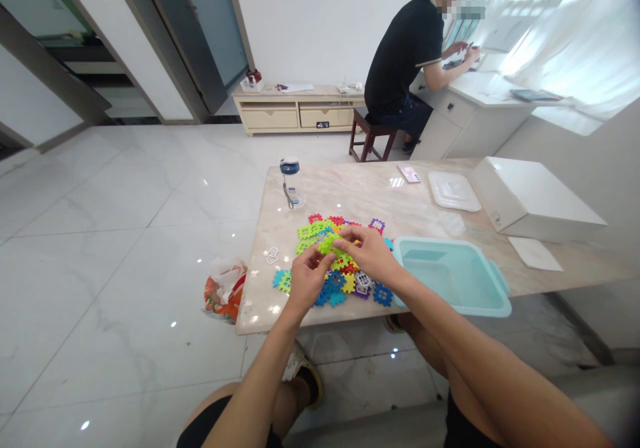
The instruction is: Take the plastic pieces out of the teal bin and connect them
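Observation:
Between my two hands is a lime-green interlocking building tile (330,243) with notched edges, held above a heap of similar pieces. My left hand (309,276) pinches its lower left side. My right hand (367,251) grips it from the upper right, fingers closed. Under and around them spreads a pile of coloured notched tiles (334,288) in blue, green, yellow, red and purple, some with window-like grids. My fingers hide part of the held tile, so I cannot tell whether it is one piece or more joined. A small white frame piece (272,255) lies apart on the left.
A pale teal tub (453,278) stands right of the pile. Behind are a clear bottle with a blue lid (293,183), a white lid (454,191) and a white box (537,198). A plastic bag (225,289) sits by the left table edge. Another person (405,55) sits at a far desk.

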`<state>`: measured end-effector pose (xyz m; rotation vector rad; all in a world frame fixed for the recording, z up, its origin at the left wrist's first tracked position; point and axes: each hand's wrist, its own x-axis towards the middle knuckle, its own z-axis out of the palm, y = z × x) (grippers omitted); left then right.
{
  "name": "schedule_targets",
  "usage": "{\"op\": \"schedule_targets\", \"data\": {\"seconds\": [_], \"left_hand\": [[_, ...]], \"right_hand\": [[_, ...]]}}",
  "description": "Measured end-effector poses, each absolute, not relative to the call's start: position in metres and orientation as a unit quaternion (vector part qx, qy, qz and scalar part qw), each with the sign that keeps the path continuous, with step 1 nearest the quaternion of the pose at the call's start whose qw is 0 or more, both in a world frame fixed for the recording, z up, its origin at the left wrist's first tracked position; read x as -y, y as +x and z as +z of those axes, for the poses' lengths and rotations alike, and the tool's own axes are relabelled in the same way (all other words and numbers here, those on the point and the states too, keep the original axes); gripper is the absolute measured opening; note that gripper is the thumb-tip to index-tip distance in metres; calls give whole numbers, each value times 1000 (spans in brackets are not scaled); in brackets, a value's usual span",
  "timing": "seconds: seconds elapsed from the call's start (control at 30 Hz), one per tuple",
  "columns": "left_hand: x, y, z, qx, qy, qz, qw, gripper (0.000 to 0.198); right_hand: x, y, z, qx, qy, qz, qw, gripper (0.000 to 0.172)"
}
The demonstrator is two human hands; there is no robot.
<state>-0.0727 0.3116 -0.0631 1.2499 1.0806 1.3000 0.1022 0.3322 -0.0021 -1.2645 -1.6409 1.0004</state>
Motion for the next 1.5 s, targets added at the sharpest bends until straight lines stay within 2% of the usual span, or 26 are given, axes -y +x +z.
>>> {"op": "schedule_targets", "data": {"seconds": [0.23,0.47,0.93,1.23,1.5], "left_hand": [[-312,-73,-65,-457,517,537,485,38],[-308,-73,-59,-480,525,536,454,45],[-307,-74,-55,-439,542,536,476,39],[-310,-73,-65,-442,529,538,484,37],[-308,-73,-60,-441,528,530,496,37]], "right_hand": [[-332,102,-3,652,-508,389,407,21],[-332,102,-2,657,-509,390,395,26],[-329,99,2,632,-514,405,415,25],[-331,100,-4,634,-514,407,410,19],[-329,100,2,629,-519,398,419,26]]}}
